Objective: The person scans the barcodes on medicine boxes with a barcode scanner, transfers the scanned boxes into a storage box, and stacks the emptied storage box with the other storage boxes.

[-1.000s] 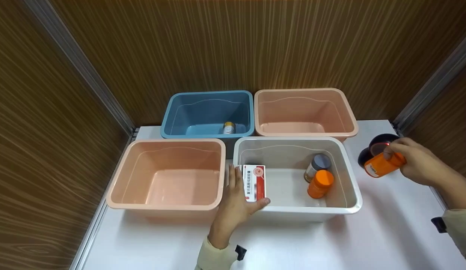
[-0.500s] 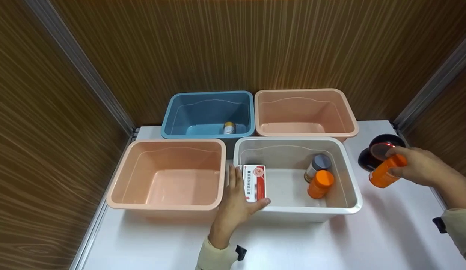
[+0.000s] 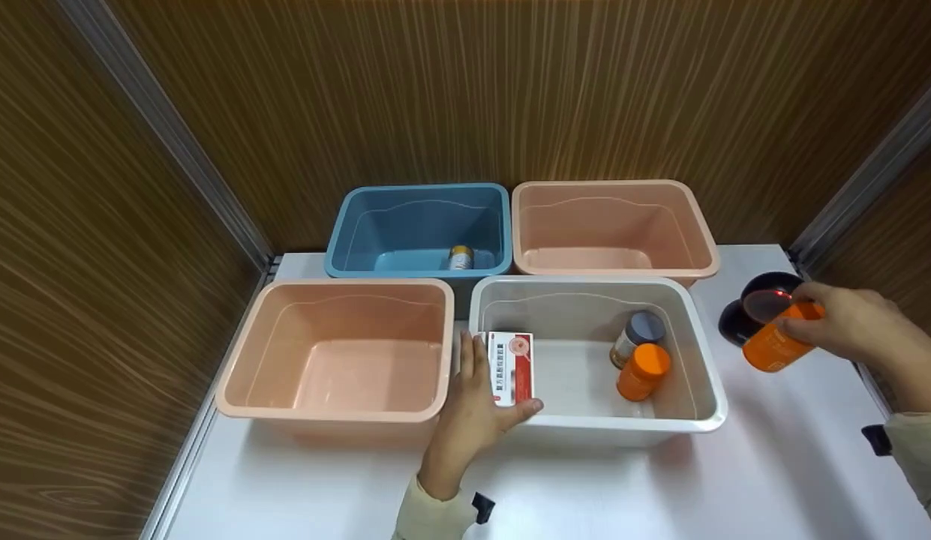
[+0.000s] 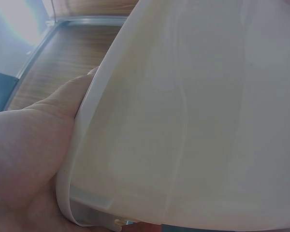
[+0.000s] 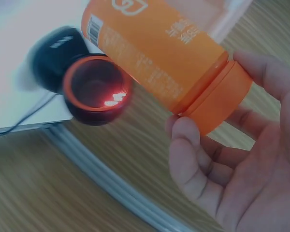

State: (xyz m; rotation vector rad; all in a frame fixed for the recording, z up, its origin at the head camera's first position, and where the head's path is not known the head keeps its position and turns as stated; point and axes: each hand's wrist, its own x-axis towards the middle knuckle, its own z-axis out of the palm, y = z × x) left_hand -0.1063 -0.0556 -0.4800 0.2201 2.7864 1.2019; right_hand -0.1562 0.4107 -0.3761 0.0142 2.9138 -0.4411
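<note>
My right hand (image 3: 848, 326) grips an orange pill bottle (image 3: 773, 346) by its cap end, tilted, just in front of a black scanner (image 3: 761, 304) with a red glow; the right wrist view shows the bottle (image 5: 154, 53) close to the scanner's lens (image 5: 97, 89). My left hand (image 3: 476, 401) holds a red and white medicine box (image 3: 511, 366) against the near left corner of the white bin (image 3: 705, 390). In the left wrist view only my palm (image 4: 29, 145) and the white bin's wall (image 4: 193, 111) show. An orange bottle (image 3: 641, 370) and a grey-capped bottle (image 3: 636, 335) lie in the white bin.
A blue bin (image 3: 345, 247) at the back holds a small bottle (image 3: 459, 257). Two peach bins stand empty, one at the back right (image 3: 698, 225) and one at the front left (image 3: 247, 367). Wood-grain walls close in the white table (image 3: 773, 465) on three sides.
My right hand has turned the orange bottle more upright and shifted it slightly right and down beside the scanner. The left hand and box have stayed put.
</note>
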